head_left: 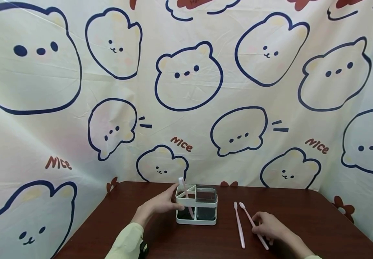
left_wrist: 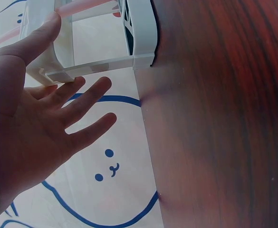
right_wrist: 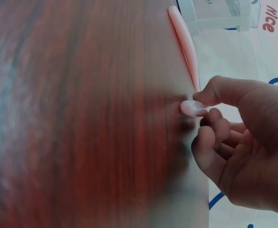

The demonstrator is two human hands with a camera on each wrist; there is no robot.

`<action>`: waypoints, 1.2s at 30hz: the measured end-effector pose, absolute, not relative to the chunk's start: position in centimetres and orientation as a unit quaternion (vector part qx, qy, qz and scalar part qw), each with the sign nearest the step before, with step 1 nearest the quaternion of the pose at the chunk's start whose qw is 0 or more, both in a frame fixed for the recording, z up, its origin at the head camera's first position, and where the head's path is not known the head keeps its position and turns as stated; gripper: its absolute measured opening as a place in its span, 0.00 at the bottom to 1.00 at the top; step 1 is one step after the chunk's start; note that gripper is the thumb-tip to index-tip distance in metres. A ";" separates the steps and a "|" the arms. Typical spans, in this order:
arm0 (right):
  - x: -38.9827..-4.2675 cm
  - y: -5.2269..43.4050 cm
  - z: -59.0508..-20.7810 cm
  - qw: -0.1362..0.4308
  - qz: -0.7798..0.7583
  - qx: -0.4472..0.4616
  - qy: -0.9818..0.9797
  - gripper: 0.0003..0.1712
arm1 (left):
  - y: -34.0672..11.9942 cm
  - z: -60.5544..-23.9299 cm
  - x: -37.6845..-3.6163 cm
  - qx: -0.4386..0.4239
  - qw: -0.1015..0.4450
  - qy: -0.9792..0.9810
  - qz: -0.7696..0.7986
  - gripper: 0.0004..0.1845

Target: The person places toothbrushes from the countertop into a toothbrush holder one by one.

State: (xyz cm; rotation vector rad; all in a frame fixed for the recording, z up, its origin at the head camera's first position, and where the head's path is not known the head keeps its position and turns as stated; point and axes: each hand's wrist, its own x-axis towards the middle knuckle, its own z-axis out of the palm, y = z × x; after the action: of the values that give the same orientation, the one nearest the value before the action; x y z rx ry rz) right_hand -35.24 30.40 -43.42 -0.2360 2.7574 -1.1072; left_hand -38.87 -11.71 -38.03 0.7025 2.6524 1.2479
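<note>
A white toothbrush holder (head_left: pixel 196 222) with divided slots stands near the back of the table. My left hand (head_left: pixel 157 207) grips its left side, thumb on the front rail and fingertips at the far side. One pink toothbrush (head_left: pixel 181 182) leans in a left slot, head up. My right hand (head_left: pixel 270 227) pinches a second pink toothbrush (head_left: pixel 247 214) by the handle, between thumb and fingers. In the right wrist view, the rounded handle end (right_wrist: pixel 191 108) pokes out at the fingertips. A third toothbrush (head_left: pixel 239 228) lies just left of it, head toward the back.
A see-through grey cup (head_left: pixel 206 213) sits in the holder's right half. The dark brown wooden table (head_left: pixel 199 242) ends at a hanging cloth (head_left: pixel 202 158) printed with cartoon bears, behind and at both sides.
</note>
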 end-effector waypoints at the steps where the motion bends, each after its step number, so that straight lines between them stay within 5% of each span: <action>1: -35.1 30.2 -43.3 0.074 -0.371 -0.077 0.923 0.20 | -11.7 -38.0 -38.9 0.233 0.063 0.878 0.413 0.49; 23: -35.2 28.3 -42.7 -0.030 -0.379 -0.036 0.924 0.23 | -11.7 -38.1 -38.9 0.235 0.060 0.878 0.412 0.48; 36: -35.2 26.7 -41.0 -0.111 -0.400 -0.047 0.908 0.11 | -11.7 -38.2 -38.9 0.232 0.063 0.877 0.416 0.48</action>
State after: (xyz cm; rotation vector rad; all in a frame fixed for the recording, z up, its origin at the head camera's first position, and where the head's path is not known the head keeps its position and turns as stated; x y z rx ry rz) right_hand -35.20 26.72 -40.97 -0.1600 3.0744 -1.3550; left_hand -38.94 -11.74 -38.22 0.7019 2.6487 1.2577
